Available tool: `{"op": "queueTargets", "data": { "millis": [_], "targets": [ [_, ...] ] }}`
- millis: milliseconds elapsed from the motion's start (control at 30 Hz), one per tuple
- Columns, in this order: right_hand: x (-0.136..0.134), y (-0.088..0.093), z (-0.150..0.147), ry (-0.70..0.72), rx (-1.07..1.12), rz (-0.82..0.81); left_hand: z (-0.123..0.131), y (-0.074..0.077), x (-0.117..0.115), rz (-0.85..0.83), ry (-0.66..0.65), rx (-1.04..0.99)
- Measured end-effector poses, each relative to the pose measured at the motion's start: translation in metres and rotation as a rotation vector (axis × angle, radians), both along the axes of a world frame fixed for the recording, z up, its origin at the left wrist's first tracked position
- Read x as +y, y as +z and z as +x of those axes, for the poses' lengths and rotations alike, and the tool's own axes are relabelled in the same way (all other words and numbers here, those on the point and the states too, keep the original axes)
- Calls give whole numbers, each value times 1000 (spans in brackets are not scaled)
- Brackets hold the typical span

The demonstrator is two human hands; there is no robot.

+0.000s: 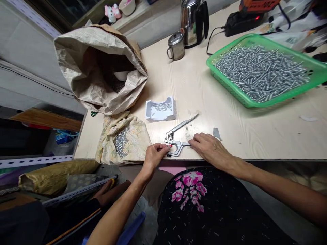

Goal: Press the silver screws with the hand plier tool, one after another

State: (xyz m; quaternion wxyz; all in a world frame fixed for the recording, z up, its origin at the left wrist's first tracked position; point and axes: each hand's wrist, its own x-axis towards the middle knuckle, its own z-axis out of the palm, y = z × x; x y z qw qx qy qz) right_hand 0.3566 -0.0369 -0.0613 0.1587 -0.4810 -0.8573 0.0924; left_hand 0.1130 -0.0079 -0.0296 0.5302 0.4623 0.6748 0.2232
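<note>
A metal hand press tool point(178, 136) lies at the near edge of the pale wooden table point(230, 112), its long lever pointing up and to the right. My left hand point(154, 154) is pinched at the tool's jaw, fingertips together on a small part too tiny to name. My right hand point(208, 146) lies on the tool's lower handle, fingers curled over it. Just behind the tool stands a small white tray point(160, 109) with several short metal pins.
A green plastic basket point(263, 69) full of metal pins sits at the right. A big open paper sack point(99, 68) stands at the left, with a patterned cloth point(124, 139) holding more pins below it. A steel mug point(176, 46), a kettle point(194, 20) and a black charger point(241, 22) stand at the back.
</note>
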Motion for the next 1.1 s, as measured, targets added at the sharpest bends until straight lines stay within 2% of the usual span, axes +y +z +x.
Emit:
{"op": "queueTargets", "data": {
  "millis": [367, 867, 967, 1100],
  "targets": [
    [-1, 6, -2, -33, 14, 52, 6, 6, 9, -143, -80, 97],
    [-3, 7, -1, -43, 42, -1, -5, 1, 17, -198, -272, 181],
    [5, 5, 7, -10, 95, -57, -6, 1, 18, -188, -292, 174],
    [29, 1, 24, 5, 105, -16, -6, 1, 16, -188, -254, 160]
  ]
}}
